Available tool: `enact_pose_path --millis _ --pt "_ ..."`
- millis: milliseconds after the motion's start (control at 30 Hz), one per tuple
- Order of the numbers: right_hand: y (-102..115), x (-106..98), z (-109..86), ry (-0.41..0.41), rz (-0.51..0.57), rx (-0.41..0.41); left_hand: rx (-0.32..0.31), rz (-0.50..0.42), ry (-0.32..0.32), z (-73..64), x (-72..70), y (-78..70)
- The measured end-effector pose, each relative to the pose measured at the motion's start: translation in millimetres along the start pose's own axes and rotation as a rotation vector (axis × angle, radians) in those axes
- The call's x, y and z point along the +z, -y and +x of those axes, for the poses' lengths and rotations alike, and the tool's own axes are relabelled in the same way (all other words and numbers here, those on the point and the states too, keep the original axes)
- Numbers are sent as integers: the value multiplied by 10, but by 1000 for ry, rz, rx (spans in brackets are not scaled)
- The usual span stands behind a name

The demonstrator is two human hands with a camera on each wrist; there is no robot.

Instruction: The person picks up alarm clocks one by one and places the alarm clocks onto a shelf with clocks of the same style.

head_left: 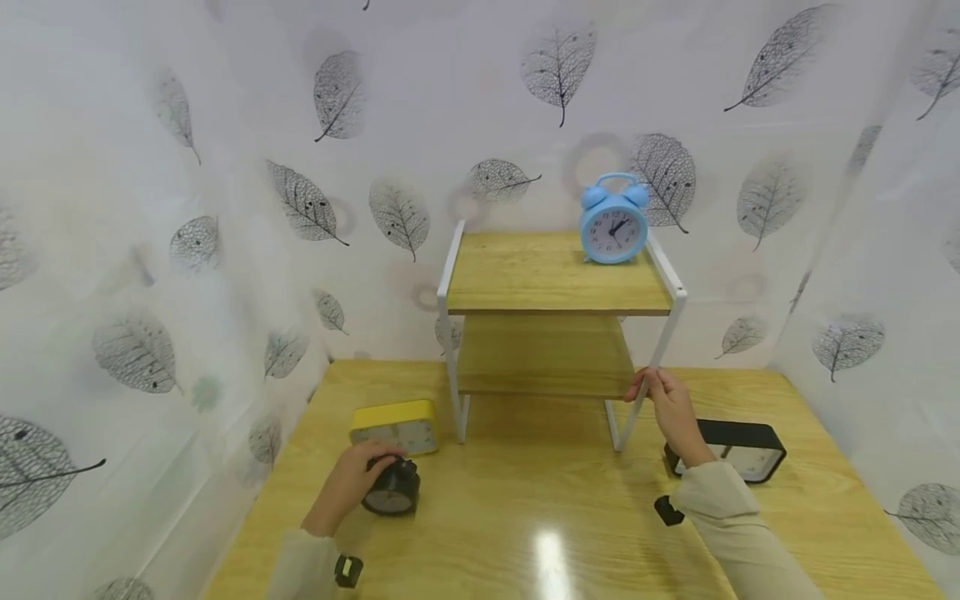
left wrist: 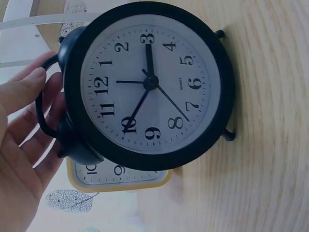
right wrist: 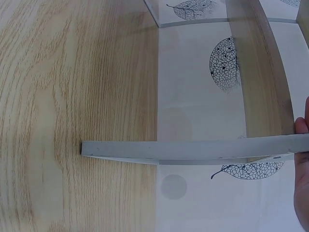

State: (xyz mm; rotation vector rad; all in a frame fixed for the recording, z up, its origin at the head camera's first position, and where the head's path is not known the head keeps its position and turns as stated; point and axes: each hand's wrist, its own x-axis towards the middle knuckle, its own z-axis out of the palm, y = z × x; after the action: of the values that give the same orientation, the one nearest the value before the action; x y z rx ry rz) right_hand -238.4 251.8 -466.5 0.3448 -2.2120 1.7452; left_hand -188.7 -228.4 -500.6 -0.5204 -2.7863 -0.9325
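At the left of the table, my left hand [head_left: 348,485] holds a black twin-bell alarm clock [left wrist: 212,72] by its top handle, thumb on one side and fingers behind. The clock's feet are at the tabletop. Right behind it stands a yellow rectangular clock [head_left: 393,412], partly covered by the hand and the black clock. My right hand [head_left: 672,417] grips the right front leg of a two-tier wooden shelf [head_left: 525,271] with white metal sides, level with the lower board; only part of that hand shows in the right wrist view. A blue twin-bell alarm clock [head_left: 613,235] stands on the top board's right side.
A black rectangular clock [head_left: 738,435] stands right of the shelf, partly behind my right forearm. Leaf-print sheeting [head_left: 480,100] hangs behind and beside the wooden table [head_left: 495,517]. Small black devices sit at both wrists.
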Motion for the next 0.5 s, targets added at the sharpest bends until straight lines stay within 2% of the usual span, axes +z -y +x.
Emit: enact_pose_path --millis 133,367,500 --pt "15 9 -16 5 17 7 -6 -10 -17 -29 12 11" --pt "286 45 -57 1 11 14 -11 7 -30 -26 29 26" --pt "328 50 -64 -2 3 11 3 28 -37 -34 37 30"
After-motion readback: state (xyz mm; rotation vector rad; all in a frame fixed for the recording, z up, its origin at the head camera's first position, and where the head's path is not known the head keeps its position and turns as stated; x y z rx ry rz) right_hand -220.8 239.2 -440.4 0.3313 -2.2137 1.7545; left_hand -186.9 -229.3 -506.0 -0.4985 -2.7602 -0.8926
